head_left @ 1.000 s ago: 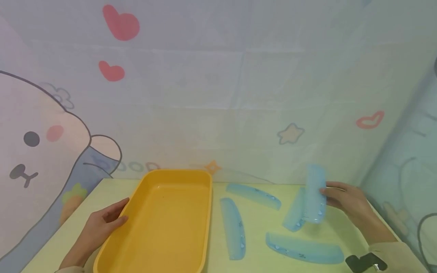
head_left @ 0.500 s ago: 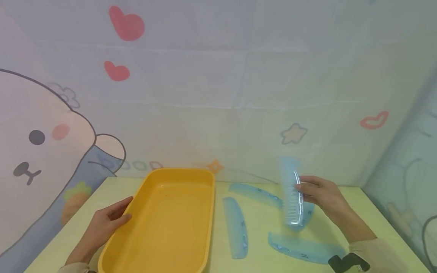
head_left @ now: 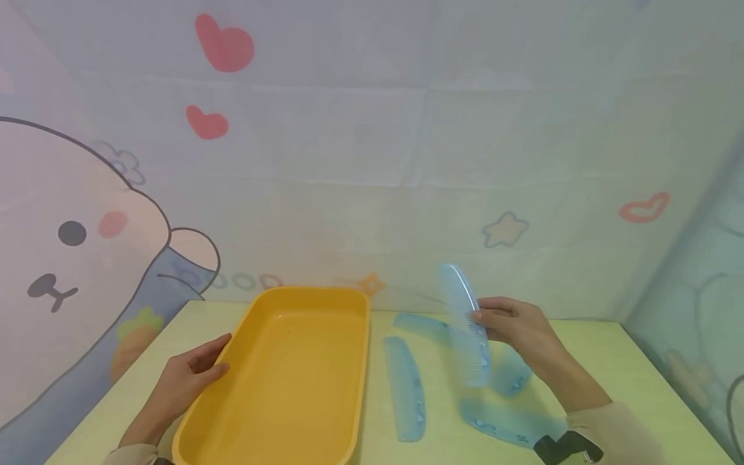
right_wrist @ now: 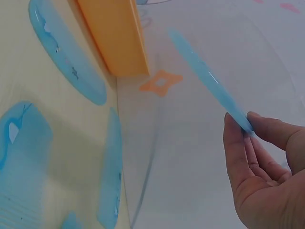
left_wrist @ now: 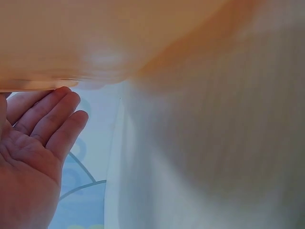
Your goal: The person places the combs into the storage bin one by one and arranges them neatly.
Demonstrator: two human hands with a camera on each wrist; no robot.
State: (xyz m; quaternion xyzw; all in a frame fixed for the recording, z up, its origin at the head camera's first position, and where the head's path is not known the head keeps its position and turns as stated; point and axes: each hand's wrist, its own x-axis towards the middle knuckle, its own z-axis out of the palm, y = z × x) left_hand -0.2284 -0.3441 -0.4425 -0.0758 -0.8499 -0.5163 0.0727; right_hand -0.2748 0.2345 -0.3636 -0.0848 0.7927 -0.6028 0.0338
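Well, in the head view my right hand [head_left: 517,326] pinched a translucent blue comb [head_left: 464,323] by its back between thumb and fingers, holding it up above the pale yellow-green tabletop [head_left: 601,368], right of the yellow tray [head_left: 290,387] and apart from it. The comb's upper end leaned left and its teeth faced the tray. My left hand [head_left: 186,374] was at the tray's left rim, thumb and fingertips touching it, the fingers not curled round it. Four more blue combs lay flat: a first comb [head_left: 405,391] just right of the tray, a second comb [head_left: 420,324] near the back edge, a third comb [head_left: 513,374] partly hidden by my forearm and the raised one, and a fourth comb [head_left: 508,423] nearest me, its right end covered by my beige sleeve [head_left: 610,436] and black strap [head_left: 566,447]. In the left wrist view my fingers stretched out, nearly straight, against the tray's outer side; I could not make out my thumb clearly. In the right wrist view my thumb and forefinger gripped the comb's end, its thin edge toward the camera, before the printed backdrop [right_wrist: 200,171].
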